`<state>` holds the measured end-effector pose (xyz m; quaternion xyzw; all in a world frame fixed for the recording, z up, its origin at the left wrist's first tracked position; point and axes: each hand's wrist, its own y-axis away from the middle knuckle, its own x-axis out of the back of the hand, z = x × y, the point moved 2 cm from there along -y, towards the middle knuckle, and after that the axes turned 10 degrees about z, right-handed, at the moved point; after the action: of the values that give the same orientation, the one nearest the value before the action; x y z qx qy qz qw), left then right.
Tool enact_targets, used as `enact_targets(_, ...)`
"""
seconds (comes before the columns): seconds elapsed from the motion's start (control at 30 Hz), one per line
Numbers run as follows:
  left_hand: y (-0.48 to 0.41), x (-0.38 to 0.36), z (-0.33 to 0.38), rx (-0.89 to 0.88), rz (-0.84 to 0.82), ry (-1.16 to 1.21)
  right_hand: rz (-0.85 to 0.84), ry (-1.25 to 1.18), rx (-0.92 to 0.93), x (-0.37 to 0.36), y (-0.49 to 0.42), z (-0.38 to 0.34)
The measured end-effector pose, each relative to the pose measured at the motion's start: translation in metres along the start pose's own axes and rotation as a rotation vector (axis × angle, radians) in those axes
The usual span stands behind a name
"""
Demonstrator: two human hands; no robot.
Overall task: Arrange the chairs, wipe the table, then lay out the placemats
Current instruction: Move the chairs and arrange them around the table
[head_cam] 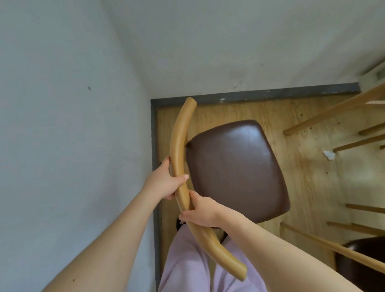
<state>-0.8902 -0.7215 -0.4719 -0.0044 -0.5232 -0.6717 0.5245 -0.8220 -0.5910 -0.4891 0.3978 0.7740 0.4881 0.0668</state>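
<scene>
Looking straight down from the head camera, the view takes in a corner of a room. A pale grey-white wall (60,132) fills the left side, and another runs across the top. A dark grey skirting board (251,95) edges a floor (304,195) of light boards with a wood grain. On the right, slim pale wooden legs and rungs (344,110) of other furniture slant in from the edge. A small white scrap (329,155) lies on the floor among them. In the lower right corner a second dark brown seat (375,263) shows partly behind a wooden rail.

The chair (234,172) is in the corner, near the left wall and directly in front of the person. Whether its legs touch the floor cannot be told. Its seat (247,199) is a rounded square pad of glossy, dark brown, leather-like material. Its backrest rail (178,147) is a thick, smooth, honey-coloured wooden bar, curved like a bow.

The left hand (164,184) has its grip closed round the rail near the middle, thumb across the top. The right hand (200,211) clasps the same rail just beside it, nearer the person. Lilac trousers (189,271) show beneath the rail's near end.
</scene>
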Motion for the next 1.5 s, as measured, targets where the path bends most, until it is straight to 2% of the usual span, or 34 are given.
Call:
enact_targets(0.17, -0.016, -0.009, 0.039, 0.042, 0.018, 0.003, 0.059, 0.029, -0.035, 0.028, 0.015, 0.012)
enact_targets(0.33, -0.015, -0.034, 0.086, 0.094, -0.066, 0.116, 0.147, -0.011, -0.108, 0.065, 0.04, 0.039)
enact_targets(0.6, 0.01, -0.091, 0.168, 0.014, -0.117, 0.133, 0.432, 0.032, -0.141, 0.118, 0.083, 0.092)
enact_targets(0.8, 0.012, -0.129, 0.214, -0.051, -0.03, 0.024, 0.591, 0.075, -0.103, 0.153, 0.108, 0.127)
enact_targets(1.13, 0.025, -0.192, 0.285, -0.061, -0.076, -0.023, 0.684, 0.018, -0.113, 0.207, 0.132, 0.194)
enact_targets(1.5, 0.023, -0.243, 0.315, -0.099, -0.236, -0.003, 0.775, 0.15, -0.263, 0.217, 0.132, 0.234)
